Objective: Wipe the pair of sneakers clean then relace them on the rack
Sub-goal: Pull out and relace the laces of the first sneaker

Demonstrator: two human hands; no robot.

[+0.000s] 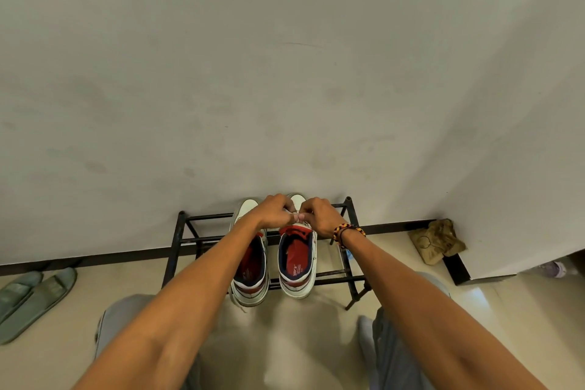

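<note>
Mid-frame, left hand (pixel 274 211) and right hand (pixel 318 215) pinch the white lace (pixel 292 215) of the right white-and-red sneaker (pixel 299 260); insole print unreadable.

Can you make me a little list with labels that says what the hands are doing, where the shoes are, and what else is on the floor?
left hand: fingers pinch the lace over the right sneaker
right hand: fingers pinch the lace too
right sneaker: on the black rack, toe to the wall
left sneaker: beside it on the rack
green slippers: floor, far left
crumpled cloth: floor, by the corner
</note>
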